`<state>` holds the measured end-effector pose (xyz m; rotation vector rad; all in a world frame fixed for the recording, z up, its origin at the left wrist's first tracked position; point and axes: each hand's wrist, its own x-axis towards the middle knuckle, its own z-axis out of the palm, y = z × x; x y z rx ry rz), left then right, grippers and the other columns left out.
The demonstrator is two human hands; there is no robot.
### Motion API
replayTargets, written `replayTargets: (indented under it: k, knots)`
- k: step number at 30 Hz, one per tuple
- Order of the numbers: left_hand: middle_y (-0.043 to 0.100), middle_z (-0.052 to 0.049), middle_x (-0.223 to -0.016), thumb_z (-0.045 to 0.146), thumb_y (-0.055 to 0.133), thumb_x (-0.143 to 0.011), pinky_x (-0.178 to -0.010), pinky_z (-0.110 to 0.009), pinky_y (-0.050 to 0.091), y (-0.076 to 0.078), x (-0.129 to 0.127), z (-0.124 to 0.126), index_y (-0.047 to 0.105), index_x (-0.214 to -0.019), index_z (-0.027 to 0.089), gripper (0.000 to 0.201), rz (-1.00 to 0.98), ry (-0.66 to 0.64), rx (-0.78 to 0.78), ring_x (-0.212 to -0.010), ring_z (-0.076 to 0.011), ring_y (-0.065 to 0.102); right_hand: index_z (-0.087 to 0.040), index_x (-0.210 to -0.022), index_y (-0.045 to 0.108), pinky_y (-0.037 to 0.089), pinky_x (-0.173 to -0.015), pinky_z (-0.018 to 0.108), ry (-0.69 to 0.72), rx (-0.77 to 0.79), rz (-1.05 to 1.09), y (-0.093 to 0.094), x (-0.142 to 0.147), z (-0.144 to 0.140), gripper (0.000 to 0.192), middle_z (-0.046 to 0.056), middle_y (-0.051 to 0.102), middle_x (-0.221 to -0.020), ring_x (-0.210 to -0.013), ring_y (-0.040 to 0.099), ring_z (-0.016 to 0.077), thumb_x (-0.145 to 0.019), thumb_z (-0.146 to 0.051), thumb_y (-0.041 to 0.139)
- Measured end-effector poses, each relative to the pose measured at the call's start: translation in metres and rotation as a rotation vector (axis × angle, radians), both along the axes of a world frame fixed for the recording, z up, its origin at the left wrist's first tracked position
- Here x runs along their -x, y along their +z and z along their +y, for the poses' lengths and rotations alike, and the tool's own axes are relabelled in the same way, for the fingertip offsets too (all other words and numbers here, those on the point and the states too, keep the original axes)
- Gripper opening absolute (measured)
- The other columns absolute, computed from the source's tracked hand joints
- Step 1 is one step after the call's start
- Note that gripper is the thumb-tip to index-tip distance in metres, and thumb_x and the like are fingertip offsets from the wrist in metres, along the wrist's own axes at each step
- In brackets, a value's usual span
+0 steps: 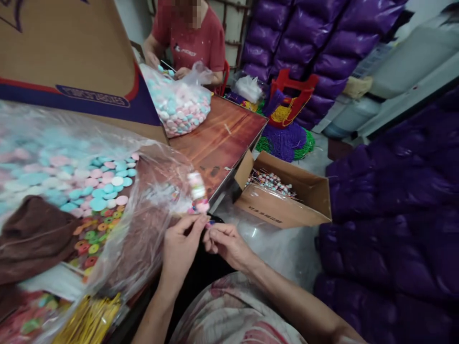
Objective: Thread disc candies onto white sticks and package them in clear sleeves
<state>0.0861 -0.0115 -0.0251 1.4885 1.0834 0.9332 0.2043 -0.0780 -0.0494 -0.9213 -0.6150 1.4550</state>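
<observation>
In front of my lap both hands are close together at a small candy skewer (196,187), blurred, with pale pink and white sweets stacked upright. My left hand (183,241) pinches it just below the sweets, thumb against fingers. Bent fingers of my right hand (229,241) close at its lower end, where a small blue and purple bit shows; what exactly they grip is hidden. To the left, pastel pink, blue and white candies (103,184) lie on clear plastic sheeting (143,267), beside colourful gummy rings (93,236).
A brown cloth (34,239) and gold twist ties (89,320) lie at left. A large carton (71,52) stands behind the candies. Across the table (229,129), a co-worker (197,43) handles sweets behind a filled bag (182,105). An open box (283,205) holds finished-looking skewers; purple bundles (387,229) line the right.
</observation>
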Motion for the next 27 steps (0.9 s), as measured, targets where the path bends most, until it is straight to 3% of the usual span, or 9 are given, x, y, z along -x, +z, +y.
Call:
replayTargets:
  k: [3, 7, 10, 12, 15, 17, 20, 24, 27]
  knots:
    - [0.078, -0.005, -0.099, 0.029, 0.062, -0.091, -0.089, -0.035, 0.054, -0.002, -0.014, -0.009, 0.079, -0.092, 0.022, 0.018, 0.097, -0.190, -0.186, -0.095, -0.0204, 0.070, -0.019, -0.071, 0.063, 0.035, -0.052, 0.024, -0.239, 0.013, 0.117, -0.002, -0.039, -0.002, 0.030, -0.006, 0.047, -0.056, -0.046, 0.031, 0.0068, -0.078, -0.045, 0.078]
    - [0.076, -0.007, -0.104, 0.023, 0.063, -0.091, -0.091, -0.034, 0.055, 0.002, -0.015, -0.025, 0.077, -0.097, 0.020, 0.015, 0.116, -0.142, -0.320, -0.099, -0.0191, 0.070, -0.022, -0.078, 0.063, 0.035, -0.051, 0.022, -0.475, 0.055, 0.059, 0.006, -0.123, 0.009, 0.024, -0.005, 0.054, -0.066, -0.048, 0.033, 0.0075, -0.084, -0.045, 0.071]
    - [0.076, -0.008, -0.101, 0.020, 0.063, -0.092, -0.089, -0.032, 0.056, 0.007, 0.002, -0.033, 0.075, -0.098, 0.019, 0.014, 0.143, -0.058, -0.394, -0.096, -0.0178, 0.070, -0.019, -0.083, 0.069, 0.035, -0.049, 0.022, -0.586, 0.177, -0.134, -0.002, -0.150, 0.023, 0.026, -0.002, 0.060, -0.072, -0.050, 0.039, 0.0074, -0.079, -0.044, 0.074]
    - [0.075, -0.007, -0.100, 0.018, 0.062, -0.093, -0.086, -0.030, 0.056, 0.011, 0.019, -0.039, 0.075, -0.098, 0.018, 0.013, 0.176, 0.016, -0.419, -0.094, -0.0167, 0.070, -0.019, -0.083, 0.071, 0.035, -0.050, 0.021, -0.527, 0.162, -0.237, -0.006, -0.134, 0.027, 0.022, -0.003, 0.058, -0.070, -0.054, 0.044, 0.0080, -0.075, -0.038, 0.078]
    - [0.074, -0.006, -0.098, 0.016, 0.060, -0.094, -0.083, -0.028, 0.056, 0.017, 0.049, -0.052, 0.073, -0.098, 0.020, 0.015, 0.244, 0.146, -0.427, -0.091, -0.0154, 0.070, -0.019, -0.086, 0.073, 0.037, -0.053, 0.024, -0.368, 0.071, -0.482, 0.000, -0.075, 0.021, 0.017, -0.001, 0.061, -0.070, -0.059, 0.050, 0.0110, -0.084, -0.036, 0.071]
    - [0.073, -0.005, -0.100, 0.014, 0.058, -0.094, -0.085, -0.029, 0.055, 0.020, 0.073, -0.063, 0.073, -0.099, 0.021, 0.017, 0.323, 0.245, -0.443, -0.093, -0.0152, 0.069, -0.021, -0.091, 0.073, 0.044, -0.060, 0.028, -0.160, -0.072, -0.740, 0.008, -0.032, 0.016, 0.015, 0.001, 0.066, -0.074, -0.063, 0.056, 0.0143, -0.091, -0.033, 0.065]
    - [0.071, -0.006, -0.110, 0.018, 0.061, -0.093, -0.094, -0.036, 0.051, 0.021, 0.119, -0.080, 0.071, -0.108, 0.024, 0.019, 0.554, 0.412, -0.489, -0.103, -0.0192, 0.065, -0.022, -0.098, 0.071, 0.049, -0.079, 0.036, 0.024, -0.385, -1.096, 0.015, 0.013, 0.012, 0.012, 0.005, 0.072, -0.089, -0.084, 0.064, 0.0208, -0.095, -0.027, 0.060]
    - [0.059, -0.017, -0.129, 0.037, 0.072, -0.085, -0.099, -0.052, 0.046, 0.012, 0.175, -0.097, 0.058, -0.136, 0.020, 0.055, 0.960, 0.487, -0.395, -0.121, -0.0344, 0.054, -0.019, -0.112, 0.069, 0.047, -0.081, 0.038, 0.076, -0.622, -1.417, 0.014, 0.037, 0.015, 0.019, 0.010, 0.072, -0.100, -0.091, 0.062, 0.0243, -0.098, -0.026, 0.058]
    - [0.057, -0.017, -0.132, 0.039, 0.074, -0.082, -0.094, -0.053, 0.046, 0.003, 0.190, -0.102, 0.054, -0.140, 0.020, 0.063, 1.094, 0.437, -0.286, -0.121, -0.0370, 0.051, -0.018, -0.116, 0.069, 0.043, -0.074, 0.038, 0.085, -0.667, -1.610, 0.011, 0.043, 0.017, 0.023, 0.010, 0.071, -0.101, -0.088, 0.059, 0.0259, -0.097, -0.029, 0.061]
